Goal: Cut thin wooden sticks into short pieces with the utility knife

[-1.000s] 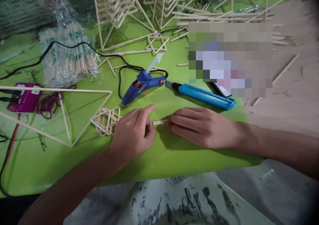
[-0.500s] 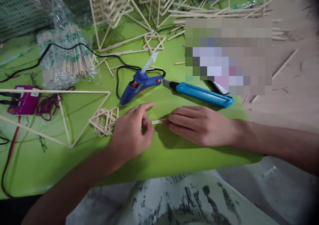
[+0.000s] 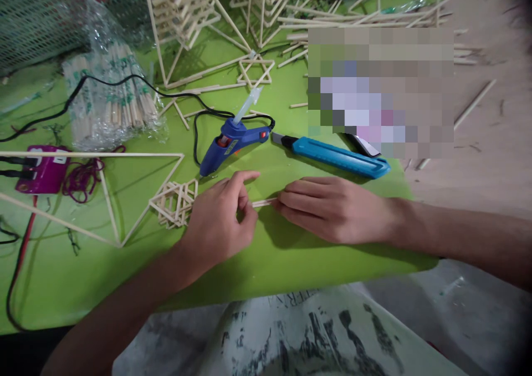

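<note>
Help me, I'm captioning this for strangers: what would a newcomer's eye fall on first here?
Probably the dark blue glue gun near the picture's middle, with a bright blue cutter, blade out, to its right. Just below them, thin sticks show between the left hand and the right hand. Layered stick towers at the top catch the eye too.

Two thin, pale sticks (image 3: pixel 264 202) run straight from left hand (image 3: pixel 224 209) to right hand (image 3: pixel 326 209).
</note>
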`<state>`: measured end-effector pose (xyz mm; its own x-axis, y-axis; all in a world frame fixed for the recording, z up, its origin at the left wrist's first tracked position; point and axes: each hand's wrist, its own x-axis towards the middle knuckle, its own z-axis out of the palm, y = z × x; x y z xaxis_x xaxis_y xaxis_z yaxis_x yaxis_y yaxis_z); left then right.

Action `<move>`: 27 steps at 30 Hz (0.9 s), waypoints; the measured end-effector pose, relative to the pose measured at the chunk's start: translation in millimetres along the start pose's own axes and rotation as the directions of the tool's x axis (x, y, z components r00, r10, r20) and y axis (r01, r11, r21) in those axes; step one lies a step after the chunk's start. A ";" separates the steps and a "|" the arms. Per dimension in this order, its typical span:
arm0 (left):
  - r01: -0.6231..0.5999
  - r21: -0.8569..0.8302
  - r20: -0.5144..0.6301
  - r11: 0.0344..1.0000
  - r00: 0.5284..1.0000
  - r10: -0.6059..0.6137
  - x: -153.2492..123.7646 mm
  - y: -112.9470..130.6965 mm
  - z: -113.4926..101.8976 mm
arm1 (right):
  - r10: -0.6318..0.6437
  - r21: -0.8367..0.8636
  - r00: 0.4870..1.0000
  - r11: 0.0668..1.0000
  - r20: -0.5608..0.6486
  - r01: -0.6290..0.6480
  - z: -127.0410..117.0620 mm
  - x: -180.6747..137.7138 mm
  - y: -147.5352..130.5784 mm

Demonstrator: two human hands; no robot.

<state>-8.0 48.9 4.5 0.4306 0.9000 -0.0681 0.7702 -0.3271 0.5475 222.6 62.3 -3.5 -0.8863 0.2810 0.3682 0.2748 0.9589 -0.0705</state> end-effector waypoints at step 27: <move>-0.169 -0.085 -0.123 0.982 0.980 0.158 -3.2 3.4 8.2 | 0.014 0.033 1.000 0.999 -0.006 -0.013 1.3 1.1 -0.2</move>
<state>-2.8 42.5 -0.2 0.4859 0.8654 0.1222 0.6433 -0.4487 0.6203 221.2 62.4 -4.2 -0.8800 0.2939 0.3731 0.2742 0.9558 -0.1061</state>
